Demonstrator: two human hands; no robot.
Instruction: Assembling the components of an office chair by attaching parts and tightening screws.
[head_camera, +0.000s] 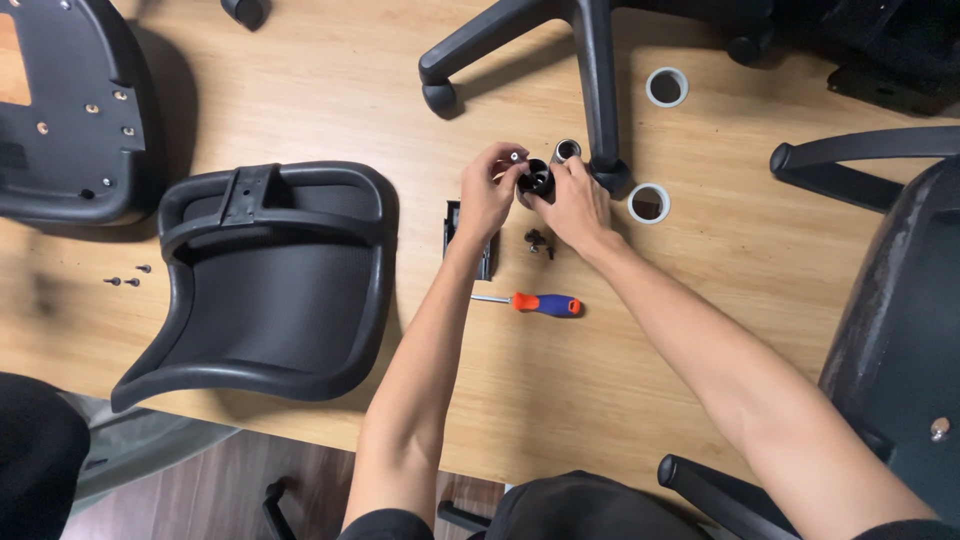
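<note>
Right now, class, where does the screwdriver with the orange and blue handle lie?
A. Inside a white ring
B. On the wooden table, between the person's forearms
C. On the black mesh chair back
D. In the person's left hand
B: the screwdriver with the orange and blue handle lies flat on the wooden table, below both hands, untouched.

Black chair backrest (270, 285), screwdriver (535, 303); two grey rings (650, 203), loose screws (125, 279)

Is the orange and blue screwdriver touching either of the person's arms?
Apart. The head view shows bare wood all around the screwdriver, which lies on the table between the two forearms.
</note>
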